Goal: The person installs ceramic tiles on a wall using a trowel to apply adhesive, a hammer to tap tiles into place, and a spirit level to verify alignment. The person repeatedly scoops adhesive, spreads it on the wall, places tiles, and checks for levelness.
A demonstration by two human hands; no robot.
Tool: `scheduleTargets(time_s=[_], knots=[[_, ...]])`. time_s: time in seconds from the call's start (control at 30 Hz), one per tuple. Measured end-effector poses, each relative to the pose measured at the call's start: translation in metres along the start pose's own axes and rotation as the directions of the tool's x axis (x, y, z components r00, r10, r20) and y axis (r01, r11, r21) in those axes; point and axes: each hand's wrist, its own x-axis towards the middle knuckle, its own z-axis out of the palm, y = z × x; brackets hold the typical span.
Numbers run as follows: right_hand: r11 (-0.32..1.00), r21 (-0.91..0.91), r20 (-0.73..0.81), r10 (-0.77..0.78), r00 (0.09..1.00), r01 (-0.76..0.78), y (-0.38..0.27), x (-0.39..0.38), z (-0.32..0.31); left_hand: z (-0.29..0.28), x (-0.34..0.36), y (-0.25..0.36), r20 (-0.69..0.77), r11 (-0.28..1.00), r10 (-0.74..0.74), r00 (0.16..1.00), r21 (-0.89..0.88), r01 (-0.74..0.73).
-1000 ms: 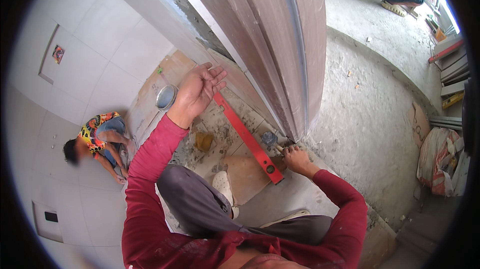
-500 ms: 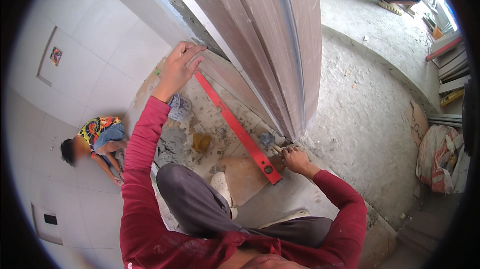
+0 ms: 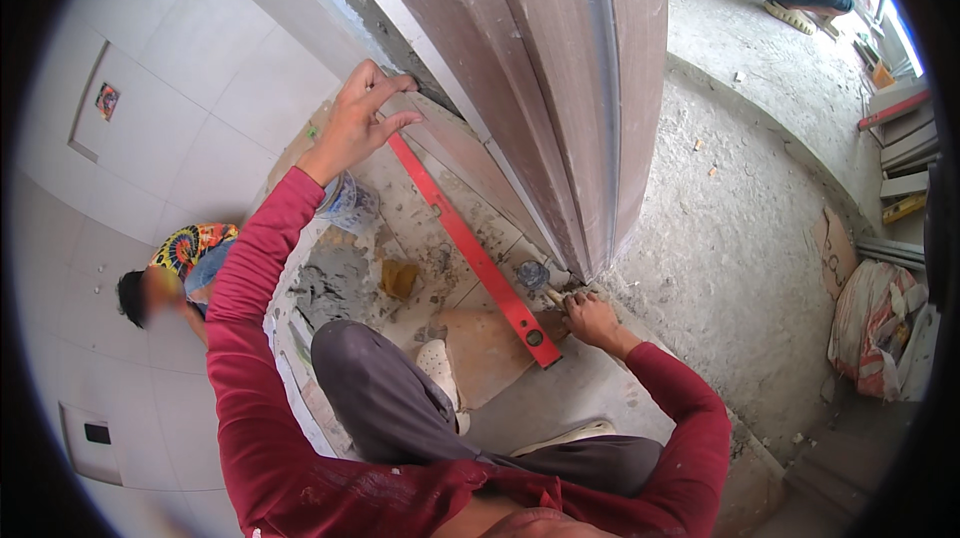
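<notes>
Over the last second the left hand (image 3: 360,123) had turned over: it had been open with the palm facing up, and now its fingers reached toward the upper end of the low, pinkish-brown tile strip (image 3: 460,153) running along the foot of the tall, brown, wood-grained panel (image 3: 560,88). Its thumb and forefinger stood apart at that end; whether they pressed on the strip, I could not tell.

The right hand (image 3: 592,320) had hardly moved. Its fingers were clamped on the pale wooden handle of a mallet with a round, dark grey-blue head (image 3: 533,275), which hung low near the panel's bottom corner.

The long, red, straight spirit level (image 3: 472,250) lay slantwise on the floor between the two hands, its upper end just below the left thumb. With the left forearm swung outward, the patch of wet grey mortar (image 3: 335,278) and the whitish-blue bucket (image 3: 352,206) showed more fully than a second earlier, beside the yellow, sponge-like lump (image 3: 398,279).

In my judgement, the change brought the left hand from gesturing to guiding or checking the strip, while the mallet stayed ready at the other end.
</notes>
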Motion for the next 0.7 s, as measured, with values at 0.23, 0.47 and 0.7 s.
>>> scheduleTargets(time_s=[0.23, 0.47, 0.7], knots=[[1.0, 0.014, -0.017, -0.009, 1.0, 0.009, -0.001, -0.001, -0.005, 0.011, 0.0, -0.001, -0.036, 0.999, -0.048, 0.998, -0.013, 0.048], [1.0, 0.018, -0.023, -0.01, 1.0, 0.011, 0.0, -0.001, -0.005, 0.007, 0.0, -0.001, 0.005, 0.999, -0.05, 0.999, 0.009, 0.05], [0.998, 0.06, -0.026, 0.004, 1.0, -0.002, 0.001, -0.001, -0.007, 0.024, -0.003, 0.009, -0.09, 0.997, -0.082, 0.993, -0.024, 0.08]])
